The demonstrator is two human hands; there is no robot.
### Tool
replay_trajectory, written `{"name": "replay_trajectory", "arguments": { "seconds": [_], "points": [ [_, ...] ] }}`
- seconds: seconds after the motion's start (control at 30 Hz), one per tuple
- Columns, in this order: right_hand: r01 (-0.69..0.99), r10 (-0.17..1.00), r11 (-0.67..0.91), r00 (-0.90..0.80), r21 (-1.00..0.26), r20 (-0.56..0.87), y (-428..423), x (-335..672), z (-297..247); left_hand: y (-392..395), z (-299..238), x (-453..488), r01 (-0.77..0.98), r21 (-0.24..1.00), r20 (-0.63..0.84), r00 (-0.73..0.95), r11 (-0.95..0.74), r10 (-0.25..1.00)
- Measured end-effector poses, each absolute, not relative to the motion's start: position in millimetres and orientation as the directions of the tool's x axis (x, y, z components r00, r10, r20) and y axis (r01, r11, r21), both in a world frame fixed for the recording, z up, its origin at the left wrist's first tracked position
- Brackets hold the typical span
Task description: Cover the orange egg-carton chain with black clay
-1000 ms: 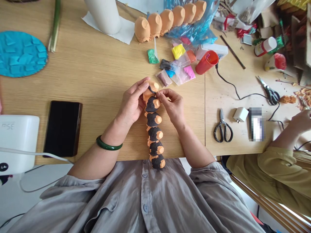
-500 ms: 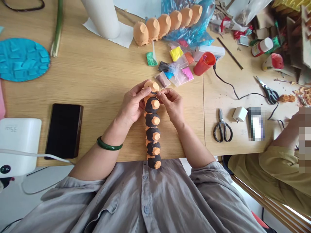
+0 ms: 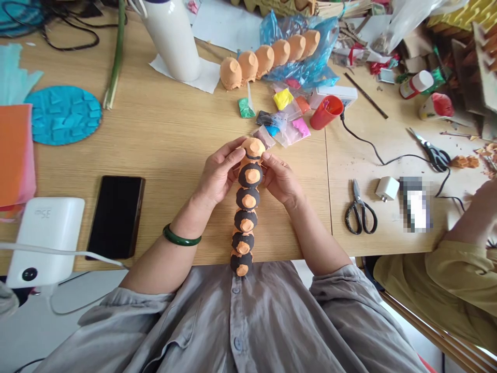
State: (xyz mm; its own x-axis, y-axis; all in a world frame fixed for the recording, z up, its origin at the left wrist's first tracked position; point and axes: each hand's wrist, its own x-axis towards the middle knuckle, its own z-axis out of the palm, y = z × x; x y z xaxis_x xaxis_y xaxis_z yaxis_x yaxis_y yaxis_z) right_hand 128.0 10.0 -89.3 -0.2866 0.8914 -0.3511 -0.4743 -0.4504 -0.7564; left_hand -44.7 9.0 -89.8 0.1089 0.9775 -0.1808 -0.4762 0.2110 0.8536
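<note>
Your left hand (image 3: 219,178) and right hand (image 3: 283,181) pinched domed strip (image 3: 247,198) near top end, mid-frame; likely light, stiff, brittle; side edges suited gentle hold.

Upside-down "35W" on the white power bank (image 3: 52,241) at left.

Head camera looks down over the worktable (image 3: 174,124)

A single view faces forward and steeply down from the wearer's head. The grey shirt (image 3: 275,321) fills the near edge, left hand (image 3: 220,173) and right hand (image 3: 282,180) sit close, around mid-frame, and a white bottle (image 3: 173,44) is cut by the top edge.
</note>
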Motion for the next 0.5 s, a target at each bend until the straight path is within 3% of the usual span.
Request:
{"name": "replay_trajectory", "arguments": {
  "seconds": [0.2,0.5],
  "points": [
    [-0.457,0.866,-0.498,-0.297,-0.737,-0.402,10,125,-94,13,-89,-53,-0.407,0.896,-0.146,0.104,0.177,0.984],
    [-0.505,0.873,-0.485,-0.325,-0.714,-0.364,7,118,-97,14,-87,-55,-0.411,0.892,-0.156,0.107,0.187,0.982]
  ]
}}
